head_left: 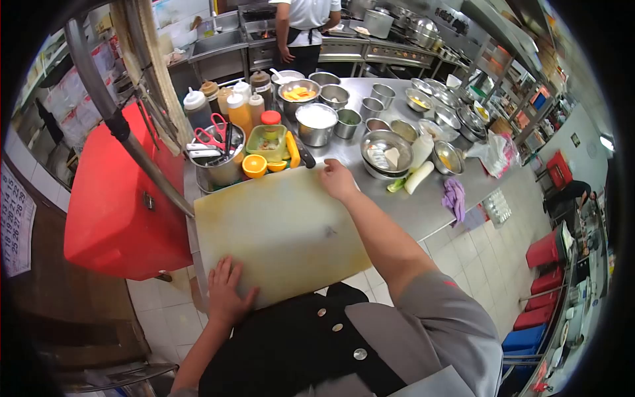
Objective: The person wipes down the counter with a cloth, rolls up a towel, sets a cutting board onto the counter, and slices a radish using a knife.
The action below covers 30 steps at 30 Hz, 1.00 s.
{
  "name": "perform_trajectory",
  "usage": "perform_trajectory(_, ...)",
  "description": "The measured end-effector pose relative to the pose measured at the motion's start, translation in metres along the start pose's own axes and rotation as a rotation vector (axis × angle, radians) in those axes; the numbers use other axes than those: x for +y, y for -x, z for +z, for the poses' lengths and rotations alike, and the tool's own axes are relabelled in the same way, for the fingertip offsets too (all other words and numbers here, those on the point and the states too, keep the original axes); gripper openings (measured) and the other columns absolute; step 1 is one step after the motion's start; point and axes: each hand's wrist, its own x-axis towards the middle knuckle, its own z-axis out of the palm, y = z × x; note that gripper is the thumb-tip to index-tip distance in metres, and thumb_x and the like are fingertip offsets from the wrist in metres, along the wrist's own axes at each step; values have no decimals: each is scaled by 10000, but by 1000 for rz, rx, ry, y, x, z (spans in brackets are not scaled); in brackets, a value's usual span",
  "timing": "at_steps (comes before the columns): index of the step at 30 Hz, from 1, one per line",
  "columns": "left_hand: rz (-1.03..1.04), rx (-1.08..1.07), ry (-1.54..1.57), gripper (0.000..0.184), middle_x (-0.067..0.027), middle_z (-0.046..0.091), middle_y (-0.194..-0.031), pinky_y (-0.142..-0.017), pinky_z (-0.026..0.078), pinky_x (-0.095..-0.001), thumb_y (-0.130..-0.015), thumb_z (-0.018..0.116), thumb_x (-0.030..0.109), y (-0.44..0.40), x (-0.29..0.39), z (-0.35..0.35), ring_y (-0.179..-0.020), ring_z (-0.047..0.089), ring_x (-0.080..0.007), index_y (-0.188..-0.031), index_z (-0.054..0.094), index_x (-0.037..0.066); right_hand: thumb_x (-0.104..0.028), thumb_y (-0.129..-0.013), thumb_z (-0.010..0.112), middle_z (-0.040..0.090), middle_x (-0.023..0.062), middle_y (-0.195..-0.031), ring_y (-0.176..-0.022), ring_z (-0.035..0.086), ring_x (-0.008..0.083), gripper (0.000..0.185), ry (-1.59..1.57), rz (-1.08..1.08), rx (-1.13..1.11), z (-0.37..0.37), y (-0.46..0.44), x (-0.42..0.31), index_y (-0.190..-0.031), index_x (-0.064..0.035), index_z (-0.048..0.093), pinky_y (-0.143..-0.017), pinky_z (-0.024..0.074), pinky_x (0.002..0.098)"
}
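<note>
A worn, pale cutting board (278, 231) lies at the near end of the steel table. My left hand (227, 288) rests flat on its near left edge, fingers spread. At the far right edge of the board is my right hand (338, 180), its fingers curled in; what they grip, if anything, is hidden. Just left of that hand lies a knife with a black handle (306, 157). Beyond the board are orange halves (254, 165), a long yellow piece (292, 149) and a green container (267, 142).
Scissors (210, 135) stand in a steel pot (221, 165) by several sauce bottles (239, 112). Steel bowls (387, 151), a white radish (419, 177) and a purple cloth (454, 198) sit to the right. A red cooler (126, 205) stands left. Another person (306, 30) is at the stoves.
</note>
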Motion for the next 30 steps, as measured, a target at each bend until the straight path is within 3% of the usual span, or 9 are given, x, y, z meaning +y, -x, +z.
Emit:
perform_trajectory(3, -6, 16, 14, 682, -193, 406, -1556, -1195, 240, -556, -818, 744, 422, -1, -2, 0, -1462, 349, -369, -1377, 569, 74, -342, -905, 667, 711, 203, -1159, -1105, 676, 350, 566, 168, 41, 18, 42, -51, -14, -1359, -23, 557, -934, 538, 423)
perform_trajectory(6, -10, 27, 23, 673, -187, 412, -1554, -1193, 245, -557, -816, 748, 412, -1, 0, -2, -1460, 355, -361, -1376, 573, 81, -364, -883, 674, 706, 216, -1168, -1118, 669, 356, 571, 207, 165, -59, 55, -78, -23, -1323, -12, 587, -943, 534, 418)
perform_trajectory(9, 14, 35, 33, 672, -188, 418, -1546, -1192, 247, -556, -814, 750, 405, -1, -1, -1, -1454, 361, -365, -1377, 572, 82, -359, -870, 673, 707, 220, -1158, -1099, 676, 358, 545, 172, 170, -125, 49, -84, -24, -1262, 15, 617, -942, 537, 417)
perform_trajectory(10, 21, 43, 36, 672, -190, 421, -1543, -1192, 248, -556, -813, 750, 402, -1, -1, 0, -1452, 364, -369, -1376, 572, 82, -338, -870, 660, 702, 248, -1145, -1060, 686, 371, 498, 181, 135, -249, 43, -88, -23, -1203, 31, 641, -923, 542, 423)
perform_trajectory(16, -15, -4, 20, 677, -205, 427, -1522, -1203, 226, -555, -817, 745, 393, -3, 2, -2, -1451, 352, -385, -1378, 559, 63, -215, -924, 587, 676, 323, -1079, -1059, 660, 444, 361, -206, 191, -41, 21, -46, -1, -1169, 51, 584, -913, 524, 472)
perform_trajectory(19, -9, -20, -4, 672, -205, 409, -1537, -1209, 210, -554, -824, 731, 360, -2, 0, 2, -1461, 332, -381, -1391, 536, 57, -190, -940, 571, 674, 310, -1033, -965, 660, 476, 322, -129, 29, 29, -19, 13, 2, -1156, 47, 552, -871, 523, 491)
perform_trajectory(20, 9, -19, -7, 670, -206, 404, -1541, -1210, 208, -553, -824, 725, 353, -1, -2, 4, -1462, 330, -380, -1393, 531, 57, -208, -971, 568, 682, 227, -952, -854, 684, 377, 294, -113, -6, 61, -25, 32, 14, -1135, 33, 538, -785, 539, 444)
perform_trajectory(25, 65, 19, -19, 653, -209, 392, -1550, -1209, 208, -552, -826, 705, 325, -1, -8, 11, -1459, 332, -383, -1390, 524, 52, -163, -1019, 551, 612, 35, -838, -795, 621, 111, 160, -663, 163, -182, -113, 149, 31, -1103, -36, 501, -694, 505, 292)
perform_trajectory(30, 94, 43, -37, 644, -222, 408, -1528, -1181, 250, -549, -833, 703, 308, -1, -6, 12, -1426, 365, -402, -1386, 517, 35, -175, -1011, 568, 639, 33, -869, -786, 627, 140, 251, -628, 188, -259, -158, 252, 67, -1230, -64, 517, -698, 508, 291)
